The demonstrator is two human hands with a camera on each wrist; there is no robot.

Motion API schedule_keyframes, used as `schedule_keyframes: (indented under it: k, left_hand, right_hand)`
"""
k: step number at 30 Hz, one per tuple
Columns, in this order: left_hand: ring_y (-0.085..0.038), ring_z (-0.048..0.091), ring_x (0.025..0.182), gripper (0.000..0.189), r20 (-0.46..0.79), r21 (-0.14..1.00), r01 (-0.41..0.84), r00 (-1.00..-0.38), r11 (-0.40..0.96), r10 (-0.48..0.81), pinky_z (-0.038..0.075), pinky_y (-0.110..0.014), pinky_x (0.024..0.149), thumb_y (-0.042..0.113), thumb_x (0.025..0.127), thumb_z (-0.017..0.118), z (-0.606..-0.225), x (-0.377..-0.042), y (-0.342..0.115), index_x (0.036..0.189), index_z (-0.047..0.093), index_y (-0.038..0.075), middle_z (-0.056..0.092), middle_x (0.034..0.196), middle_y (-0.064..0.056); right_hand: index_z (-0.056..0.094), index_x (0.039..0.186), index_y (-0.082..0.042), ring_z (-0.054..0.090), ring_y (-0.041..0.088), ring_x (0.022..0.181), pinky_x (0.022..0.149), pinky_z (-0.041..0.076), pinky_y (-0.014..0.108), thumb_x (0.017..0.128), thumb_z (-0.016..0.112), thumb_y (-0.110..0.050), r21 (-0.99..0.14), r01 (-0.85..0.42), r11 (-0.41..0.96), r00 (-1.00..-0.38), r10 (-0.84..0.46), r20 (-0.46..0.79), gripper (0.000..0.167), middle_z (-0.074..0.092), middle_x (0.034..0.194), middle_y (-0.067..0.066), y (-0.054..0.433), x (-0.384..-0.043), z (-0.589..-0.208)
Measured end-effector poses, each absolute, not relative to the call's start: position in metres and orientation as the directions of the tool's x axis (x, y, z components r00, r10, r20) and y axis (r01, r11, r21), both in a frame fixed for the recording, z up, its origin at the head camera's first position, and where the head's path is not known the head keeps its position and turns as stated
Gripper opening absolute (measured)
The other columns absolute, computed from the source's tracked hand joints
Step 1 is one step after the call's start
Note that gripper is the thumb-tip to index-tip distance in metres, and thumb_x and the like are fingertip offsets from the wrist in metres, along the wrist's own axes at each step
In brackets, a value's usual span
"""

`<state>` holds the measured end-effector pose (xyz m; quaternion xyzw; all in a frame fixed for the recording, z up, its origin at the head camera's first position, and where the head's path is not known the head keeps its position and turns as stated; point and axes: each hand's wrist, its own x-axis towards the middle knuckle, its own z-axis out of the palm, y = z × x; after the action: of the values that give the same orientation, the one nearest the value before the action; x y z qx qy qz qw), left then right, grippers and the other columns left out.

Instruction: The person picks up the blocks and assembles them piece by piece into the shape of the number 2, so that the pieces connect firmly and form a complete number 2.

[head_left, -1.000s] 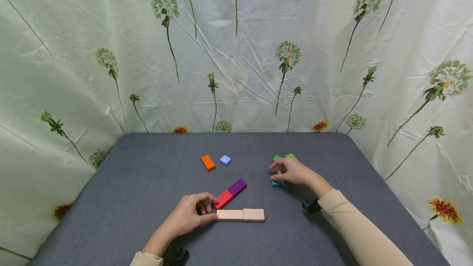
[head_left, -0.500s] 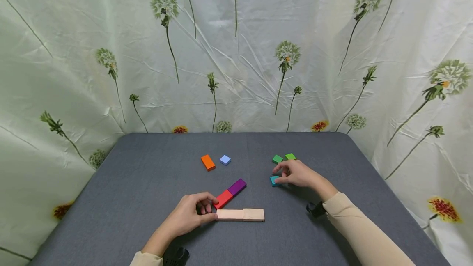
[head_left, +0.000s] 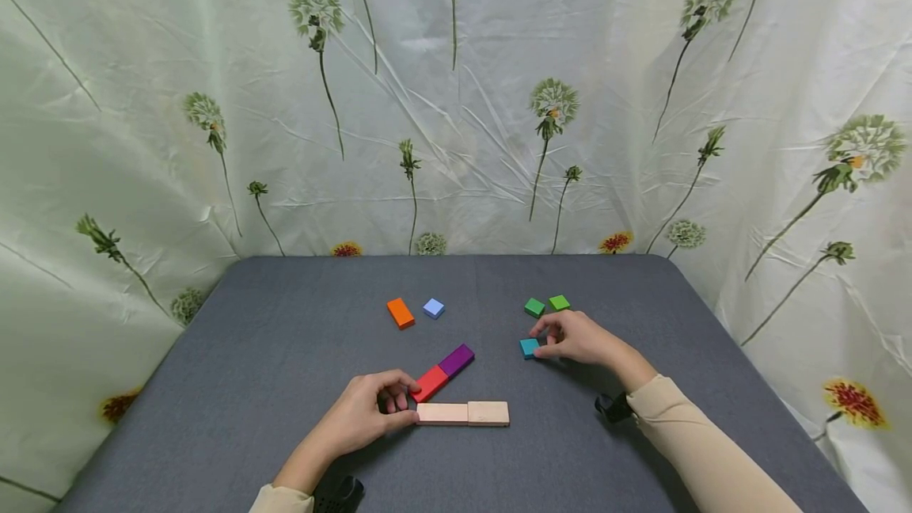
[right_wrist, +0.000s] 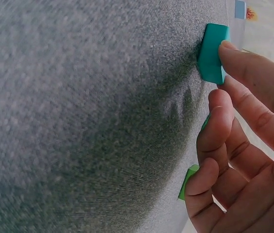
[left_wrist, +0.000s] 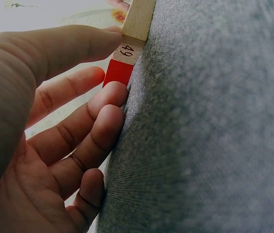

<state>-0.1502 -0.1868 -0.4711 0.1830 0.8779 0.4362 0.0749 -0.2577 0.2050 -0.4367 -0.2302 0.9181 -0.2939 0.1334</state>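
Observation:
My left hand (head_left: 363, 418) has its thumb at the left end of a pale wooden block (head_left: 443, 414). Its index fingertip is at the near end of a red block (head_left: 431, 383). In the left wrist view, the number 49 shows on the wooden end beside the red block (left_wrist: 118, 72). My right hand (head_left: 580, 339) is beside a small teal block (head_left: 528, 348), fingers loosely bent. In the right wrist view, the thumb lies against the side of the teal block (right_wrist: 213, 53), and the index fingertip is right at its lower corner.
A purple block (head_left: 457, 360) extends the red one, and a second wooden block (head_left: 488, 413) continues the first. Farther back lie orange (head_left: 400, 313) and light-blue (head_left: 433, 308) blocks, with dark-green (head_left: 534, 307) and lime-green (head_left: 559, 302) blocks beyond my right hand. A flowered curtain (head_left: 456, 101) surrounds the grey table.
My right hand has shifted slightly right, uncovering more of the teal block and bringing the green blocks into fuller view. My left hand and the blocks beside it have stayed put.

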Motion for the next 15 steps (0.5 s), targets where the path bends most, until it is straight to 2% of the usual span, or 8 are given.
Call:
schedule_keyframes:
  k: [15]
  left_hand:
    - [-0.005, 0.058, 0.073, 0.028, 0.032, 0.790, 0.260, -0.922, 0.555, 0.387, 0.048, -0.024, 0.063, 0.025, 0.088, 0.091, -0.4717, -0.1503, -0.1867, 0.110, 0.076, 0.020, 0.065, 0.085, 0.008]
  right_hand:
    - [0.076, 0.115, -0.006, 0.050, 0.007, 0.064, 0.059, 0.041, 0.023, 0.096, 0.082, -0.020, -0.598, -0.349, 0.722, -0.859, -0.501, -0.104, 0.024, 0.061, 0.075, -0.004, 0.2077, -0.2548, -0.4337]
